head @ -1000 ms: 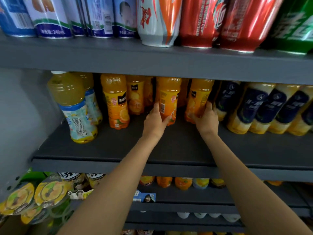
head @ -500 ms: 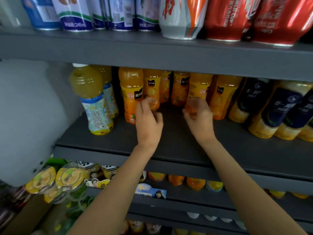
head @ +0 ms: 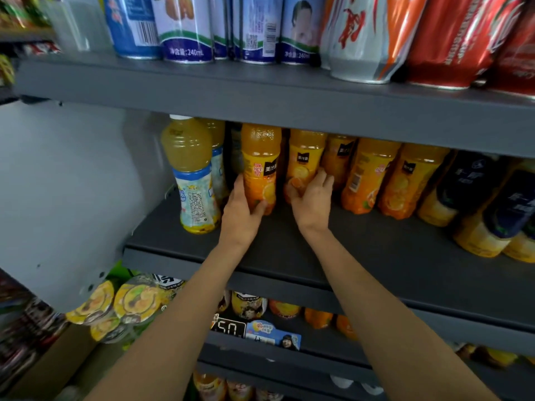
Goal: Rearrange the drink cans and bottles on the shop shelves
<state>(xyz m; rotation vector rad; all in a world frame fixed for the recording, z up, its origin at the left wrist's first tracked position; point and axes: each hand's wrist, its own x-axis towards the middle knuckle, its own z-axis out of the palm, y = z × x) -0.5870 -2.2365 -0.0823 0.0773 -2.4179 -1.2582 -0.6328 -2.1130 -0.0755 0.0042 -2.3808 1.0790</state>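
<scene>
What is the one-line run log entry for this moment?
left hand: grips orange bottle | right hand: grips next orange bottle | middle shelf

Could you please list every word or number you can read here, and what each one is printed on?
"240mL": blue-and-white can on the top shelf.
"美汁": black tag on the orange juice bottle that the left hand grips.
"50": price tag on the lower shelf edge.
Other labels: too blurred.
</scene>
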